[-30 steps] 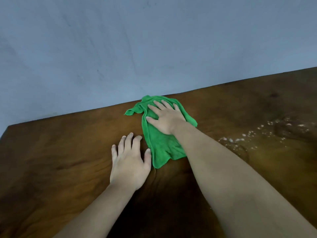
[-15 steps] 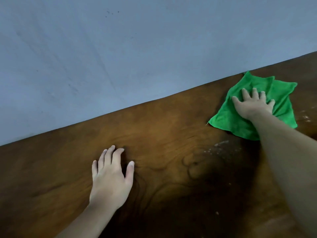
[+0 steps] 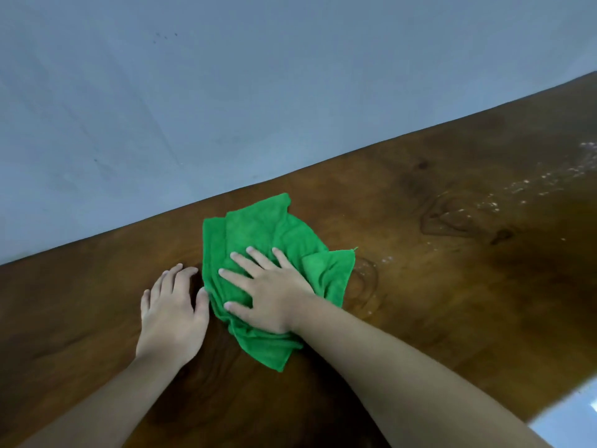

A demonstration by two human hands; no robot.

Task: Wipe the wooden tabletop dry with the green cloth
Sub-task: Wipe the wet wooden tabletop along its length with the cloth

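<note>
The crumpled green cloth (image 3: 268, 227) lies on the dark wooden tabletop (image 3: 452, 302), near its far edge. My right hand (image 3: 271, 292) presses flat on the cloth's near half, fingers spread, thumb at the cloth's left side. Just left of the cloth, my left hand (image 3: 171, 312) rests palm down on the bare wood, with its thumb almost touching the cloth's edge. Wet streaks and white droplets (image 3: 484, 205) shine on the wood to the right of the cloth.
A pale blue-grey wall (image 3: 226, 92) rises directly behind the table's far edge. At the lower right the table's near corner ends over a light floor (image 3: 575, 418). More droplets (image 3: 578, 163) lie at the far right.
My right hand has swept the cloth from the far right back to the left, beside my left hand. The cloth is more bunched. My left hand stayed flat on the wood.
</note>
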